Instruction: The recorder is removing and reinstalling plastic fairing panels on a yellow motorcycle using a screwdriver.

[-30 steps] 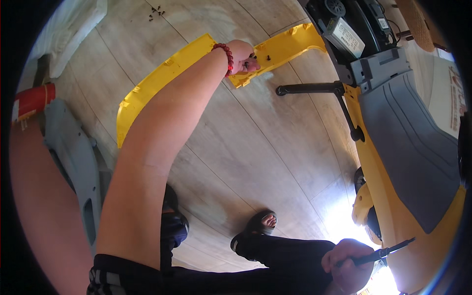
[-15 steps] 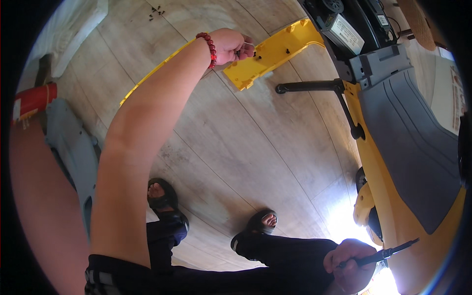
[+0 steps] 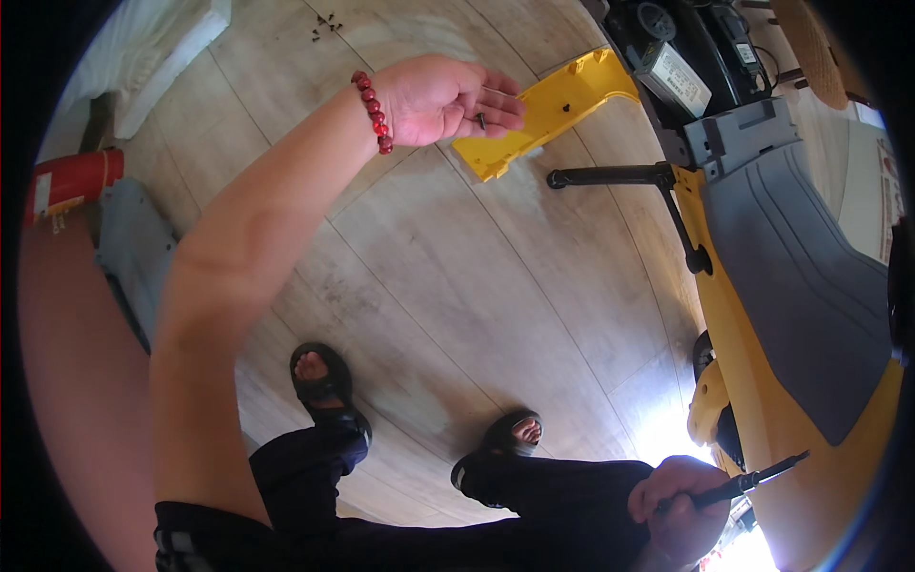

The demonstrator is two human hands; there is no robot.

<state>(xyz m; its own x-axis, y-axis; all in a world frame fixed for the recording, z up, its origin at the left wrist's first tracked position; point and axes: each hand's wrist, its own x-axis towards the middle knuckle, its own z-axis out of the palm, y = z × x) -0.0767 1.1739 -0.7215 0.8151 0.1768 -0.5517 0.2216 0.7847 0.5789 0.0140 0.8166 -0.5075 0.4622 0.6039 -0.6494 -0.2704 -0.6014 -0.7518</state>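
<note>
Palm up, my left hand point(image 3: 448, 100) carries a small dark screw point(image 3: 481, 121) lying on its partly stretched fingers. It is over the near-left end of a curved yellow plastic panel point(image 3: 534, 112) on the floor and hides part of it. Another dark screw point(image 3: 566, 108) rests on that panel. Low at the right, my right hand point(image 3: 679, 505) is closed round the handle of a black screwdriver point(image 3: 762, 475). Its tip points right, in front of a large yellow body point(image 3: 810, 496) with a grey ribbed board point(image 3: 791, 276).
Several loose screws point(image 3: 327, 27) lie on the wood-look floor at the far left. A black bar point(image 3: 605, 177) juts from the yellow body. A labelled silver box point(image 3: 675, 78) sits among black parts. At the left are a grey panel point(image 3: 133, 234) and a red cylinder point(image 3: 81, 178).
My left hand has turned its palm up and opened its fingers, showing the screw on them. It has shifted slightly right in the view. My right hand still grips the screwdriver.
</note>
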